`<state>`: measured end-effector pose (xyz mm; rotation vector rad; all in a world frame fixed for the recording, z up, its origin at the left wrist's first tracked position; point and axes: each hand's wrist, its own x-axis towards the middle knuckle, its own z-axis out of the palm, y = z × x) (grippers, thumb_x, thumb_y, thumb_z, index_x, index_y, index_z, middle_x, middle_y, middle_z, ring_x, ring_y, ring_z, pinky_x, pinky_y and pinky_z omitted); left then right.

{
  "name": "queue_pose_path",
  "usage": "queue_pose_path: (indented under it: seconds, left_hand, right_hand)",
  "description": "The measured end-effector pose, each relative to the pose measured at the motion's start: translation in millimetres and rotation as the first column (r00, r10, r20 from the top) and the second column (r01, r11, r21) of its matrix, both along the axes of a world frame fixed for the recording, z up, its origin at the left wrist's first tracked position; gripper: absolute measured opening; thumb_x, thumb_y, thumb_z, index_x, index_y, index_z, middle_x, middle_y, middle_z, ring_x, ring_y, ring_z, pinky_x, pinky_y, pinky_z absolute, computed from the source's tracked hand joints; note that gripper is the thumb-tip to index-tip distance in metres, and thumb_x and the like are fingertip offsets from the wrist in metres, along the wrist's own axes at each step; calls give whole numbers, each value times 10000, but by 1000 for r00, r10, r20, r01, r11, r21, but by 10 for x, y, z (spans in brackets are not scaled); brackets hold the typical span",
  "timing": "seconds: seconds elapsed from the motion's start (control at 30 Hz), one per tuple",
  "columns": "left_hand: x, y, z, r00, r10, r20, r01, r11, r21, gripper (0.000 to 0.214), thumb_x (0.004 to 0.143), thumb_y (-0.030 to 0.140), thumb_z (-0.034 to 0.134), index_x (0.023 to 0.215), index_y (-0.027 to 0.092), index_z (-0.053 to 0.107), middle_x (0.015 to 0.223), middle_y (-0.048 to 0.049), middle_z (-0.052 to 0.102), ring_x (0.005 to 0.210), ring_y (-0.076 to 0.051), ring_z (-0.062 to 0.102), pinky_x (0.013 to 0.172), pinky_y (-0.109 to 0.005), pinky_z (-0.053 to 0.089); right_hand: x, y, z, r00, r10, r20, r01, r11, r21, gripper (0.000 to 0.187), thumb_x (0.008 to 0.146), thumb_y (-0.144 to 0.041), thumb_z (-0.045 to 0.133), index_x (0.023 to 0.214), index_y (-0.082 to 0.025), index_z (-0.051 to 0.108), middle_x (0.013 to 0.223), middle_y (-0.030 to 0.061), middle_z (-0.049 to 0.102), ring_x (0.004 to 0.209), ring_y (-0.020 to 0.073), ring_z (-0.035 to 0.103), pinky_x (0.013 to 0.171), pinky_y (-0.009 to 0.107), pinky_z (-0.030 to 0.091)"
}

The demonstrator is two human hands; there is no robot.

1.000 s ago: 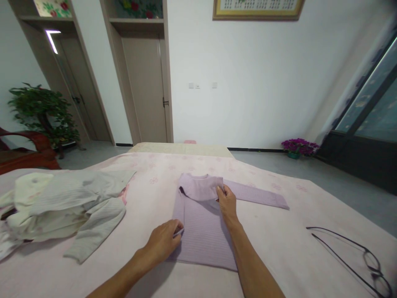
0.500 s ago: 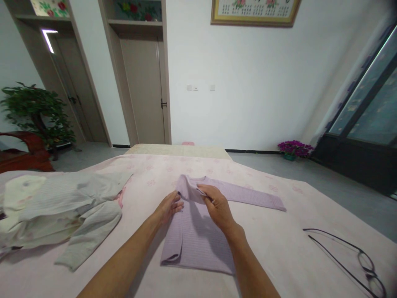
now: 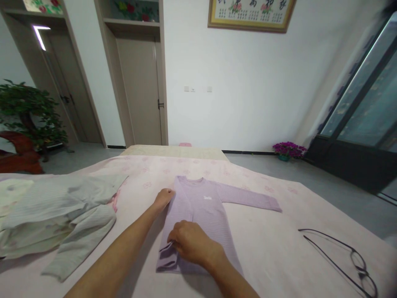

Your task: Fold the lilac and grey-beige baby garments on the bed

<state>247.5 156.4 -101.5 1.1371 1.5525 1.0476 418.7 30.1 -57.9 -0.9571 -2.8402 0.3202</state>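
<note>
The lilac sweater [image 3: 201, 211] lies front-up in the middle of the pink bed [image 3: 279, 252], collar away from the person. It is flatter than half a second ago: the bunched cloth at the neck is now spread out and a small white label [image 3: 207, 198] shows on the chest. One sleeve [image 3: 248, 199] stretches out to the right across the sheet. The other is folded in along the garment's left edge, its cuff [image 3: 166, 248] low down near the hem.

The left hand [image 3: 163, 198] is at the sweater's left shoulder, much where it was a moment ago. It now rests palm down with the fingers loosely extended, touching the edge of the cloth and holding nothing. The right hand [image 3: 190, 246] has left the collar, where it was pinching cloth half a second ago, and has come down to the lower left part of the body. There it lies knuckles up with the fingers curled onto the folded-in sleeve right at the cuff. The thumb is hidden, so I cannot tell whether it pinches the cloth or only presses on it.

A heap of pale clothes [image 3: 58, 211] sits well to the left on the bed and a pair of glasses [image 3: 341, 258] lies near the right edge, both unmoved apart from the drift of the view, which has tilted so that more of the framed picture [image 3: 251, 14] on the wall shows
</note>
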Motion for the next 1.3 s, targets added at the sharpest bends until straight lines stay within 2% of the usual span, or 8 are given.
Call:
queue_pose_path:
  seconds: [0.1, 0.23, 0.4, 0.5, 0.63, 0.8, 1.03, 1.3]
  left_hand:
    - [27, 50, -8, 998, -14, -58, 13, 1000, -18, 294, 886, 396, 630, 934, 110, 678, 845, -54, 688, 796, -197, 659, 649, -287, 522]
    - [26, 99, -97, 987, -27, -158, 22, 999, -31, 354, 937, 375, 593, 1215, 157, 583, 1192, -81, 616, 992, -205, 634, 839, -412, 559]
    - [-86, 205, -210, 922, 34, -385, -15, 998, 53, 230, 897, 293, 615, 1060, 137, 653, 980, -72, 698, 942, -235, 670, 813, -345, 531]
    - [-151, 284, -243, 849, 77, -524, 16, 985, 170, 358, 884, 202, 543, 1238, 164, 585, 1129, -106, 688, 1082, -242, 643, 928, -352, 486]
    - [-181, 361, -301, 735, 1, -678, 253, 927, 276, 448, 936, 259, 426, 1372, 186, 500, 1449, -92, 514, 1350, -193, 457, 1135, -342, 339]
    - [-179, 453, -463, 538, -180, -823, 478, 870, 122, 526, 943, 432, 412, 1389, 169, 505, 1531, -102, 427, 1456, -252, 306, 1188, -425, 242]
    - [-219, 499, -554, 375, -260, -890, 490, 870, -47, 684, 967, 537, 277, 1518, 132, 306, 1606, -156, 231, 1487, -317, 199, 1169, -517, 190]
    - [-9, 365, -401, 355, -114, -928, 396, 917, 39, 545, 963, 378, 392, 1423, 90, 443, 1552, -244, 320, 1460, -375, 250, 1136, -556, 233]
  right_hand:
    - [-41, -38, -41, 1000, 11, 12, -11, 1000, -2, 243, 843, -192, 570, 1019, -237, 732, 965, 69, 683, 932, 220, 603, 727, 275, 434]
    - [-59, -79, -84, 999, 1, 53, 1, 999, -43, 273, 830, -176, 569, 1039, -242, 732, 981, 79, 676, 929, 223, 598, 735, 286, 430]
    - [-54, -48, -168, 999, 4, 40, -1, 997, -73, 313, 802, -180, 567, 1072, -240, 713, 1000, 75, 690, 917, 220, 619, 720, 279, 419]
    - [-36, -4, -213, 1000, 22, 19, -20, 997, -80, 320, 772, -193, 591, 1065, -246, 709, 989, 60, 697, 905, 210, 627, 728, 266, 417]
    - [-14, 24, -234, 1000, 18, 10, -17, 996, -83, 312, 752, -239, 622, 1054, -239, 701, 972, 55, 702, 892, 211, 631, 737, 261, 419]
    - [-13, 42, -220, 1000, 28, -14, -29, 987, -158, 337, 748, -232, 623, 1075, -245, 704, 1008, 51, 720, 914, 213, 638, 737, 256, 419]
    - [-3, 76, -209, 994, 82, -69, -99, 950, -297, 414, 768, -234, 620, 1175, -264, 688, 1044, 17, 723, 897, 169, 642, 739, 220, 414]
    - [-24, 120, -352, 997, 61, -56, -79, 903, -423, 426, 751, -314, 680, 1177, -303, 681, 912, -39, 719, 750, 129, 603, 632, 192, 375]
